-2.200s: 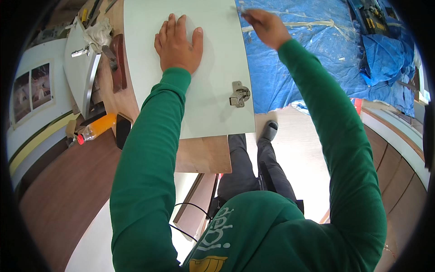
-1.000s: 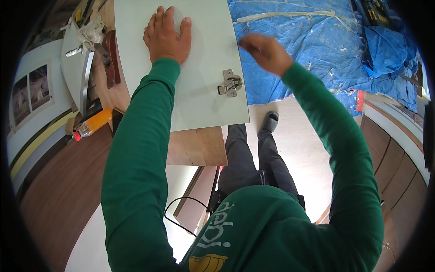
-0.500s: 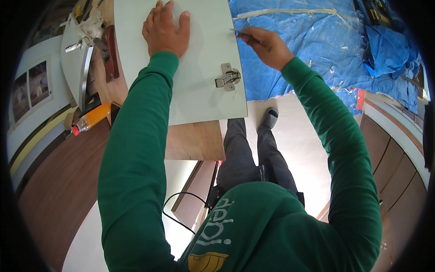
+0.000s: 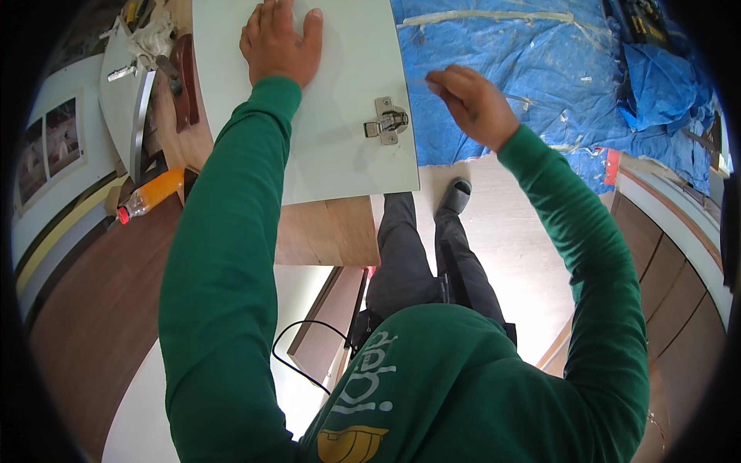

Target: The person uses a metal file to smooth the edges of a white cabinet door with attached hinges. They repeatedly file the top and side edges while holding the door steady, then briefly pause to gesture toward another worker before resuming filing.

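My left hand [image 4: 284,48] lies flat with spread fingers on a pale greenish-white panel [image 4: 340,69], which looks like a cabinet door. A metal cup hinge [image 4: 386,121] is fitted near the panel's right edge, its arm pointing left. Off that edge, above the blue sheet, my right hand [image 4: 472,104] has its fingers closed round a thin tool. Only a faint tip of the tool shows beyond the fingertips, so its exact kind is hidden.
The panel rests on a wooden workbench [image 4: 328,235]. At the left are a red-brown handled tool [image 4: 184,85], an orange drink bottle [image 4: 154,194] and a crumpled whitish cloth [image 4: 152,38]. A blue tarpaulin [image 4: 502,46] spreads at the right. A black cable [image 4: 297,324] loops below the bench.
My right hand has moved away from the panel's edge, slightly right and toward me, with the thin tool. My left hand stays pressed on the panel.
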